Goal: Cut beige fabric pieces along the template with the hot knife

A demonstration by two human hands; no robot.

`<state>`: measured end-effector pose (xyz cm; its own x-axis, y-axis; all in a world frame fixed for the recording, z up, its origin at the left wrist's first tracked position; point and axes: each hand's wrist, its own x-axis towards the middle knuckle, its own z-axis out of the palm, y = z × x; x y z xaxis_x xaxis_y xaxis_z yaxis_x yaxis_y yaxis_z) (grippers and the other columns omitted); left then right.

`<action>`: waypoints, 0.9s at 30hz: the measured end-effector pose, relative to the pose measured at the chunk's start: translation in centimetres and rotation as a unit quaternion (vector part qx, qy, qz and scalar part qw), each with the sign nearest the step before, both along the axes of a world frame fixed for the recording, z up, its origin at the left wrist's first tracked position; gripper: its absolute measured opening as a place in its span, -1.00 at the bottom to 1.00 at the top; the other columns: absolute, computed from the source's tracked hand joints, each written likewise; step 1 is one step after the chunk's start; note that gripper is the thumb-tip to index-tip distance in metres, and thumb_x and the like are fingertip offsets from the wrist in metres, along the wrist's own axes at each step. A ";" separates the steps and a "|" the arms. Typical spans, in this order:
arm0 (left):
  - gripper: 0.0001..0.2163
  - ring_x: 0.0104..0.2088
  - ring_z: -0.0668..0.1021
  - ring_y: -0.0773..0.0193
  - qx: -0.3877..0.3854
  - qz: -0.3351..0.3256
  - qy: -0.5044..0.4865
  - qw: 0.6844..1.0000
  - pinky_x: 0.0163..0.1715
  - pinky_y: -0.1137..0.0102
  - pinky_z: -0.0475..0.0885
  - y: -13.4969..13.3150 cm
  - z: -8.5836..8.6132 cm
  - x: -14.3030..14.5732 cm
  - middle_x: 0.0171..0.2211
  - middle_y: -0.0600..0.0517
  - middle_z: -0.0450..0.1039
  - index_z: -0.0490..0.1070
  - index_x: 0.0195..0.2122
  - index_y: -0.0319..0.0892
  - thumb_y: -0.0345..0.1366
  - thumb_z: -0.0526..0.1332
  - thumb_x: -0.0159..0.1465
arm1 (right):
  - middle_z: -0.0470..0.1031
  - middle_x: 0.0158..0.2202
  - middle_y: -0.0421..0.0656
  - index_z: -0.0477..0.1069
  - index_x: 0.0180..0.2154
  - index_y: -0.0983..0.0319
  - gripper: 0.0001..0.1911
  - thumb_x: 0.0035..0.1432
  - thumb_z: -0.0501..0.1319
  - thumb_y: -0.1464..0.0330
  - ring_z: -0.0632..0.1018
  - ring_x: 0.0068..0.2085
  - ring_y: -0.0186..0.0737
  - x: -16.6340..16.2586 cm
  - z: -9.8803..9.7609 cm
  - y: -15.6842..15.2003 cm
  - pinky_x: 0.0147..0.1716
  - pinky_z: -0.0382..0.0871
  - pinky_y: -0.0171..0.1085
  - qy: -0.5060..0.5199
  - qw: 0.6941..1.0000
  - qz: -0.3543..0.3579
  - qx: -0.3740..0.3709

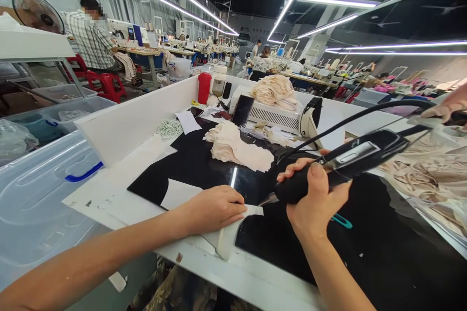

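Note:
My left hand (pixel 215 210) presses a pale fabric strip (pixel 229 238) down near the table's front edge, its fingers together on the cloth. One end of the strip hangs toward the edge, and a short end pokes out past my fingertips. Wrapped round the grip of a black corded hand tool (pixel 355 153) is my right hand (pixel 316 194). The tool's narrow metal tip (pixel 269 199) points left, close to the strip's short end; whether they touch I cannot tell. A white sheet (pixel 180 193) lies beside and partly under my left hand.
A stack of cream fabric pieces (pixel 239 148) lies on the black mat (pixel 277 243). Behind are a phone (pixel 242 111), a red cup (pixel 205 88) and a white machine (pixel 273 115). A teal threader-like item (pixel 342 221) lies right. Another person's hand (pixel 448 107) shows at far right.

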<state>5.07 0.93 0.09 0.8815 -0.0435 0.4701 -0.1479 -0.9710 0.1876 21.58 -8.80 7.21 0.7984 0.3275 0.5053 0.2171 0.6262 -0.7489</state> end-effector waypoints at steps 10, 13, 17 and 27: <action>-0.76 -0.07 0.59 0.16 0.009 0.000 -0.012 1.000 0.02 0.31 0.48 -0.1 -0.1 0.2 -0.15 -0.08 0.59 0.54 -0.06 -0.25 -0.30 0.08 0.54 | 0.48 -0.45 -0.36 0.32 -0.04 0.12 -0.55 0.09 0.42 0.23 0.48 -0.54 -0.32 -1.2 -0.4 0.6 -0.58 0.48 -0.26 0.005 0.999 0.036 -0.011; -0.76 -0.07 0.59 0.18 0.010 0.001 -0.005 1.000 0.02 0.33 0.48 -0.2 0.1 0.1 -0.15 -0.07 0.59 0.54 -0.07 -0.24 -0.30 0.07 0.54 | 0.48 -0.45 -0.37 0.31 -0.04 0.12 -0.55 0.09 0.42 0.23 0.48 -0.54 -0.33 -1.3 -0.5 0.8 -0.58 0.48 -0.27 0.005 0.999 0.033 -0.012; -0.76 -0.07 0.59 0.17 0.007 0.000 -0.008 1.000 0.01 0.32 0.48 -0.2 0.2 0.1 -0.15 -0.07 0.59 0.53 -0.06 -0.25 -0.30 0.07 0.54 | 0.48 -0.44 -0.36 0.31 -0.03 0.12 -0.55 0.10 0.42 0.22 0.49 -0.53 -0.32 -1.2 -0.4 0.8 -0.57 0.49 -0.26 -0.007 0.999 0.029 -0.023; -0.73 -0.07 0.59 0.18 0.003 0.007 0.002 1.000 0.04 0.32 0.48 -0.1 -0.1 0.1 -0.11 -0.09 0.58 0.55 -0.07 -0.24 -0.29 0.06 0.54 | 0.47 -0.46 -0.37 0.34 -0.01 0.13 -0.53 0.08 0.42 0.23 0.47 -0.53 -0.32 0.0 -0.4 0.0 -0.58 0.48 -0.26 0.001 1.000 0.009 -0.003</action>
<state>5.12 0.82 0.04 0.8837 -0.0337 0.4669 -0.1337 -0.9740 0.1828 21.55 -8.81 6.78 0.7928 0.3457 0.5019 0.2043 0.6252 -0.7533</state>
